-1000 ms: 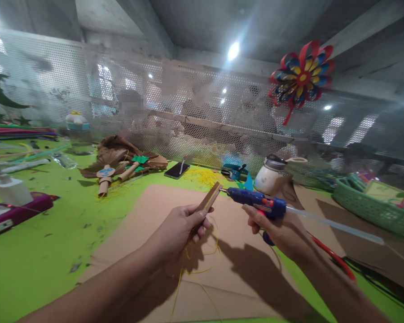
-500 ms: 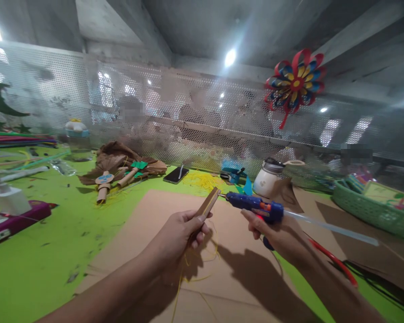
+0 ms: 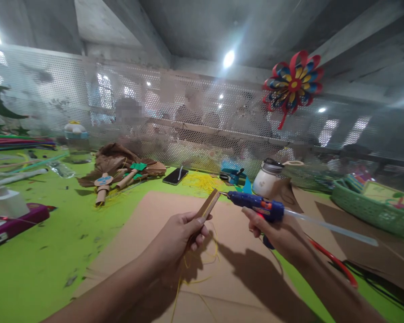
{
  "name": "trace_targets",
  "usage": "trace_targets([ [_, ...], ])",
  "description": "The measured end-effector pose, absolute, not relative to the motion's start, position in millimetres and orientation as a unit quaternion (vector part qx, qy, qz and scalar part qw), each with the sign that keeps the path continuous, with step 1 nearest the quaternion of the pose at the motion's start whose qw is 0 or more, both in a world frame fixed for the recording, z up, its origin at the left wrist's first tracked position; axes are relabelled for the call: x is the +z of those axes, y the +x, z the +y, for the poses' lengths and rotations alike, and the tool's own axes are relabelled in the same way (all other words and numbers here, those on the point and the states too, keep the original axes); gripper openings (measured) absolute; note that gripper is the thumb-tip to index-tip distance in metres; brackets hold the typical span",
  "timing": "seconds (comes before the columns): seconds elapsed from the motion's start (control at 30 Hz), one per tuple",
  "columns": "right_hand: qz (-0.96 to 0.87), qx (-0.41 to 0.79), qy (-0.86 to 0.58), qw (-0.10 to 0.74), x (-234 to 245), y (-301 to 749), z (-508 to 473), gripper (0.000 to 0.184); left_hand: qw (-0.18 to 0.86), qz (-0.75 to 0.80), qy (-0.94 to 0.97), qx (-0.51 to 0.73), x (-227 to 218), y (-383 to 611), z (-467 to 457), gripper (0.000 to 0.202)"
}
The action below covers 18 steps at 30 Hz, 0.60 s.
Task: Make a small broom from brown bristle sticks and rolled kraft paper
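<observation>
My left hand (image 3: 178, 233) is closed around a narrow folded strip of brown cardboard (image 3: 207, 205), held up at a slant above a brown cardboard sheet (image 3: 144, 229). Thin yellow strands (image 3: 202, 264) hang below that hand. My right hand (image 3: 278, 233) grips a blue hot glue gun (image 3: 256, 204) with a clear glue stick (image 3: 330, 226) poking out of its back. The gun's nozzle touches the upper end of the strip. A red cord (image 3: 336, 262) runs from the gun down to the right.
The table has a bright green cover (image 3: 37, 255). Brown paper craft pieces (image 3: 116, 168), a phone (image 3: 175, 176) and a white jar (image 3: 267, 179) lie further back. A green basket (image 3: 373, 208) stands right, a pink box (image 3: 10, 222) left. A perforated screen (image 3: 188, 116) carries a paper pinwheel (image 3: 291, 85).
The view has tilted slightly. Both hands keep their hold, with the glue gun's nozzle staying at the top end of the cardboard strip.
</observation>
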State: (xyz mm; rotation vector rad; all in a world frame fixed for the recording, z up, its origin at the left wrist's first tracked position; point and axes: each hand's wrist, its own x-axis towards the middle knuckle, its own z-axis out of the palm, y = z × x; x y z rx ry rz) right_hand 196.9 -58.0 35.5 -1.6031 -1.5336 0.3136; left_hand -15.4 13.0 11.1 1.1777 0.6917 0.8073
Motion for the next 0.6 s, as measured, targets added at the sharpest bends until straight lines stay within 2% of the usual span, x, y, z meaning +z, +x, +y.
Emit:
trace_targets([
  [0.23, -0.612, 0.149, -0.631, 0.452, 35.6, 192.5, -58.9, 0.042, 0.702, 0.314, 0.529, 0.358, 11.5, -15.8, 14.2, 0.027],
  [0.47, -0.618, 0.157, -0.629, 0.444, 35.5, 189.9, -58.9, 0.045, 0.701, 0.31, 0.531, 0.362, 11.1, -17.2, 16.0, 0.028],
  [0.6, -0.586, 0.175, -0.638, 0.468, 33.7, 194.0, -57.0, 0.048, 0.7, 0.319, 0.529, 0.359, 11.6, -16.0, 14.7, 0.026],
])
